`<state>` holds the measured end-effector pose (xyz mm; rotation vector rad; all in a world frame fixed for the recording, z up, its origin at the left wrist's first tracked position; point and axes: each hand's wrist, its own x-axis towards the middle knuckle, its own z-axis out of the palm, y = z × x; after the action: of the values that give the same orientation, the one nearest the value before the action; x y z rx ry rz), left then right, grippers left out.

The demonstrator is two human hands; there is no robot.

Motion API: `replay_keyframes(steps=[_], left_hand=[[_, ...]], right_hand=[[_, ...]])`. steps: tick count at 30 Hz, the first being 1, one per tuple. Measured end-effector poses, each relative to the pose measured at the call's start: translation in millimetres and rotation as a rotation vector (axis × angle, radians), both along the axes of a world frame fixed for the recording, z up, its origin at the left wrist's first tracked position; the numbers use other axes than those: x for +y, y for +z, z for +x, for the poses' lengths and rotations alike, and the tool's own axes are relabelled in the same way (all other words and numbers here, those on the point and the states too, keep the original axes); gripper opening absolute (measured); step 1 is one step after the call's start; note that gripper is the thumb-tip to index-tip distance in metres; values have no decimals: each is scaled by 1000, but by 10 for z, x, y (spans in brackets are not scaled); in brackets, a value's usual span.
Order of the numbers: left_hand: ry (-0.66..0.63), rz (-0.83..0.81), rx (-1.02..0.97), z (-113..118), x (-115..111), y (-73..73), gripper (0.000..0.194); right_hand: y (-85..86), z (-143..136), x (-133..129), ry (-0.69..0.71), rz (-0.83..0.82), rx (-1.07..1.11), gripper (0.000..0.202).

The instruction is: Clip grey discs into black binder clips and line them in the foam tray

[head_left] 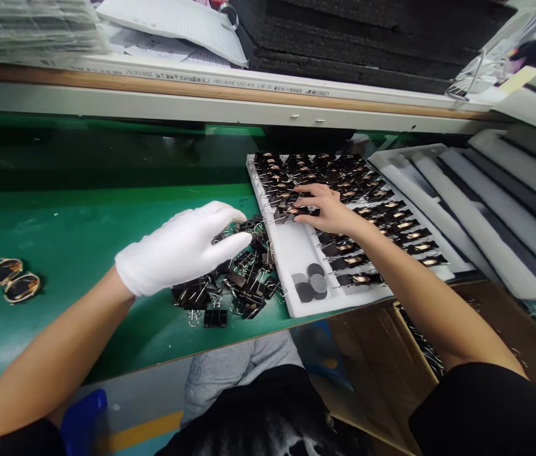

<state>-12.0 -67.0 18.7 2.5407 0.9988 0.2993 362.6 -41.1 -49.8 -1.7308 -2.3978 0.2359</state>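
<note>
My left hand, in a white glove, is over the near left of a heap of black binder clips on the green table. Its thumb and fingers are apart, with nothing visible between them. My bare right hand is above a white foam tray lined with rows of binder clips. Its fingers are spread, close to the clips at the left of the rows; whether the fingertips touch one is hidden. Pale pieces show in the clips' jaws. Several dark grey discs lie in the tray's near left part.
Sunglasses lie at the left on the green table. Stacked foam sheets lean at the right. A shelf with papers and black foam blocks runs along the back. A cardboard box stands below the table edge.
</note>
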Motion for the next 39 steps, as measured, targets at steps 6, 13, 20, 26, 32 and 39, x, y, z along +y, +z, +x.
replay_keyframes(steps=[6, 13, 20, 26, 32, 39], left_hand=[[45, 49, 47, -192, 53, 118, 58], [492, 106, 97, -874, 90, 514, 56], [835, 343, -75, -1445, 202, -117, 62], [973, 386, -153, -1593, 175, -437, 62], [937, 400, -150, -1570, 122, -435, 55], [938, 491, -83, -1649, 219, -549, 63]], right_hand=[[105, -87, -148, -45, 35, -29, 45], [137, -11, -652, -103, 249, -139, 39], [114, 223, -323, -37, 108, -86, 43], [187, 232, 0, 14, 21, -194, 38], [174, 229, 88, 71, -10, -210, 32], [265, 79, -54, -12, 101, -206, 43]])
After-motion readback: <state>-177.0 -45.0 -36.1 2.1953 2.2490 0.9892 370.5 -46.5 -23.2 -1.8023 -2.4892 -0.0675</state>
